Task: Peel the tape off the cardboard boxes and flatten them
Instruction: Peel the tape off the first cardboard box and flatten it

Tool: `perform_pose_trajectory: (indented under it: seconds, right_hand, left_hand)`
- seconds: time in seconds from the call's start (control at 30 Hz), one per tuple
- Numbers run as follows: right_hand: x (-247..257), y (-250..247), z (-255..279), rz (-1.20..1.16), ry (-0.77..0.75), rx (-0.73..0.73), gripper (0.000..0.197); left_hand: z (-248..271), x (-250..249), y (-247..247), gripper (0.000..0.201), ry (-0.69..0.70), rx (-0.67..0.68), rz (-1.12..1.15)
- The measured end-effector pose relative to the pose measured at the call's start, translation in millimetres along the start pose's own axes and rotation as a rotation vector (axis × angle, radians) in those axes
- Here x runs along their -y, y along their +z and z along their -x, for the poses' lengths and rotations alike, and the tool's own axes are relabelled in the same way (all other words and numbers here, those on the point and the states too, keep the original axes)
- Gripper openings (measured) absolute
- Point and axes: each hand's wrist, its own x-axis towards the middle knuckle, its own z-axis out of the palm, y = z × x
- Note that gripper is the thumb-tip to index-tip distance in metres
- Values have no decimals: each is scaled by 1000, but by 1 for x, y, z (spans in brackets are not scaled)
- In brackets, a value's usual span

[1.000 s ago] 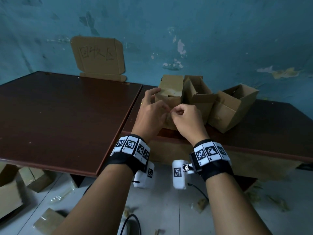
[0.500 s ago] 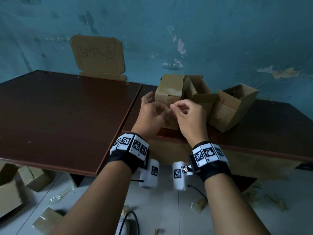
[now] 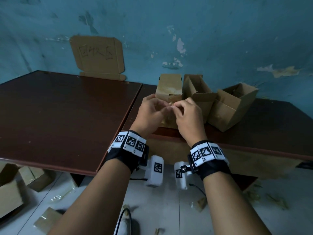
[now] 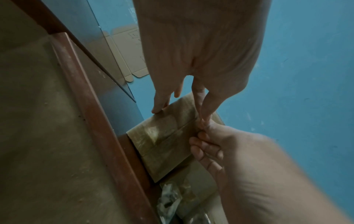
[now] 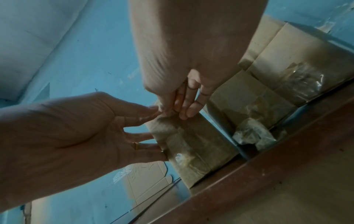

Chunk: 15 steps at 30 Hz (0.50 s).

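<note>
The taped box [image 3: 168, 92] stands at the worktop [image 3: 271, 122] edge; since a second ago the left hand [image 3: 149, 112] has slid lower, its straight fingers steadying the side, while the right hand [image 3: 188, 114] pinches the tape end [image 4: 201, 121]; peeling looks imminent.

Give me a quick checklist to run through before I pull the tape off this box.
1. Box sits on the table: ok.
2. Left hand steadies the box, fingers on its left edge: ok.
3. Right hand pinches at the box's top edge where the tape runs: ok.
4. Tape end actually lifted between the fingertips: cannot tell, too small.
5. Room to pull toward you: ok, only the table edge lies in front.
6. Neighbouring open box clear of the pull: not ok, it stands right beside.
</note>
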Motion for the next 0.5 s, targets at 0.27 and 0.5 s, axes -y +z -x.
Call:
perform_pose_trajectory:
  seconds: [0.27,0.5]
  right_hand:
    - [3,-2,-3,-150,287,138,20]
    - [0,-11,-1,-612,633,231,17]
  left_hand:
    - [23,-25,5,47,169,-33,7]
    - [25,-31,-1,60,291,-43,-81]
